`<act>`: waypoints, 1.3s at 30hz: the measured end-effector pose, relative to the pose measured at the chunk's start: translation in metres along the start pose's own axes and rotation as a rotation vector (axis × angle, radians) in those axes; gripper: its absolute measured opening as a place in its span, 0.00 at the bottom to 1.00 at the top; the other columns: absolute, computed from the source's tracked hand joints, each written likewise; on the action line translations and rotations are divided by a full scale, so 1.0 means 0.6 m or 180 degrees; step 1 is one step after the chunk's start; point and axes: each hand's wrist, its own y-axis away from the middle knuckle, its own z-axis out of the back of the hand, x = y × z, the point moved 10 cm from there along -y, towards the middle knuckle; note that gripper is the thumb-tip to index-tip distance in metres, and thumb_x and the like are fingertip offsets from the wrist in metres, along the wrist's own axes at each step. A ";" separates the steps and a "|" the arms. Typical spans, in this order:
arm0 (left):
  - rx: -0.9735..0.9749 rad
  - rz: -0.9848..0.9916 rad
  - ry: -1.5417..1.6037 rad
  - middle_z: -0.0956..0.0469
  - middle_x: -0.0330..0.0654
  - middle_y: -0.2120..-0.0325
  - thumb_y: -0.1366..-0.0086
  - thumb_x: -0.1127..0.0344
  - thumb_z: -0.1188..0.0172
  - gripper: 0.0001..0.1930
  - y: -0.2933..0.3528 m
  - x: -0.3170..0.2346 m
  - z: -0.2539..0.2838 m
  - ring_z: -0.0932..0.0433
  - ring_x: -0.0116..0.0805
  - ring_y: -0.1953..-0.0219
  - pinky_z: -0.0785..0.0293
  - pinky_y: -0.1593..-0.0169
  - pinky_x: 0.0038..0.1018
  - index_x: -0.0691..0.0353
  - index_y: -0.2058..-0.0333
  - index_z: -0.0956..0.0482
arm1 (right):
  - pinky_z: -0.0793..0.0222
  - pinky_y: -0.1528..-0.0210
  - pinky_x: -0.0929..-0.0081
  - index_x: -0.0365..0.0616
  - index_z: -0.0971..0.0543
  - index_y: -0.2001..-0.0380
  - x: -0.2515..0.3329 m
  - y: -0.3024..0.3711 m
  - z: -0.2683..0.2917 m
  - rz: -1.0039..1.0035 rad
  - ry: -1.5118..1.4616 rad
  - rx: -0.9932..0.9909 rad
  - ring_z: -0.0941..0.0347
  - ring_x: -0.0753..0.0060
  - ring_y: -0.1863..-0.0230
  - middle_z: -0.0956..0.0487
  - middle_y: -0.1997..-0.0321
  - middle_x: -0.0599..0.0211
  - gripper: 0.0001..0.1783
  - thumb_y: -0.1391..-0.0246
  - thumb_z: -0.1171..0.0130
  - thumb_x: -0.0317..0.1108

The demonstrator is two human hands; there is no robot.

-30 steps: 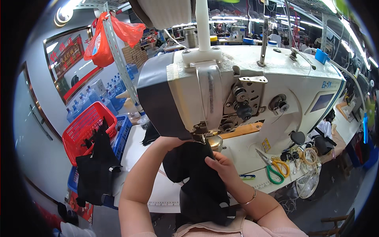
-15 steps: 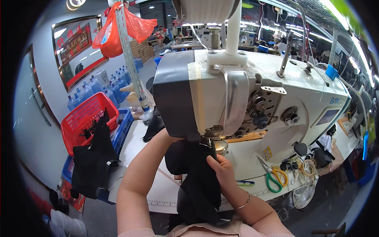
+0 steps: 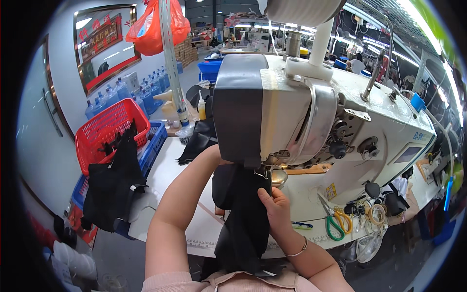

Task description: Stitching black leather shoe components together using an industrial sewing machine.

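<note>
On your left you have 1 red basket (image 3: pixel 97 129), blue water bottles (image 3: pixel 111 99) beyond it, and 1 red plastic bag (image 3: pixel 152 34) hanging by 1 metal post (image 3: pixel 170 58); on your right lie green-and-yellow-handled scissors (image 3: pixel 332 213).

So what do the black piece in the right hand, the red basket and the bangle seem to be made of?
Black piece: probably fabric, mostly matte, as it hangs in soft folds; the fibre can't be told.
Red basket: looks like moulded plastic, slightly glossy, with regularly perforated walls.
Bangle: likely polished metal, judging by its bright glint; which metal is unclear.
</note>
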 end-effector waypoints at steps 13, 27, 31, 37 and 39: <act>0.0261 0.0065 -0.1263 0.27 0.46 0.51 0.43 0.64 0.39 0.25 0.009 -0.011 -0.011 0.27 0.37 0.51 0.32 0.47 0.30 0.63 0.47 0.31 | 0.31 0.70 0.87 0.37 0.26 0.66 0.004 0.004 -0.008 0.0007 -0.0088 -0.0013 0.27 0.84 0.73 0.22 0.70 0.70 0.07 0.43 0.44 0.31; -0.0608 -0.0167 -0.1692 0.53 0.55 0.37 0.56 0.66 0.32 0.45 0.354 -0.050 -0.202 0.52 0.60 0.36 0.54 0.36 0.49 0.64 0.40 0.46 | 0.30 0.68 0.81 0.35 0.21 0.60 -0.061 0.130 0.071 -0.0215 0.1530 0.0393 0.27 0.84 0.71 0.19 0.70 0.70 0.13 0.45 0.41 0.34; 0.0183 0.0614 -0.1961 0.42 0.53 0.40 0.49 0.79 0.43 0.38 0.387 -0.022 -0.131 0.32 0.57 0.47 0.27 0.54 0.40 0.64 0.39 0.47 | 0.30 0.67 0.82 0.33 0.22 0.65 -0.037 0.138 0.035 -0.0460 0.1075 0.0673 0.28 0.83 0.72 0.21 0.71 0.69 0.11 0.45 0.41 0.32; -0.0373 -0.0273 -0.4578 0.31 0.46 0.47 0.60 0.68 0.31 0.37 0.391 -0.186 -0.105 0.35 0.49 0.43 0.41 0.41 0.39 0.62 0.46 0.32 | 0.30 0.75 0.82 0.35 0.24 0.74 -0.058 0.157 0.024 -0.0353 0.1078 0.0375 0.30 0.85 0.76 0.23 0.77 0.71 0.14 0.45 0.40 0.37; 0.0231 -0.0116 -0.4110 0.29 0.49 0.50 0.53 0.67 0.36 0.30 0.399 -0.197 -0.130 0.32 0.49 0.45 0.35 0.44 0.37 0.65 0.48 0.30 | 0.28 0.77 0.82 0.34 0.24 0.75 -0.060 0.156 0.031 -0.0303 0.1167 0.0341 0.29 0.84 0.77 0.23 0.77 0.70 0.14 0.45 0.39 0.36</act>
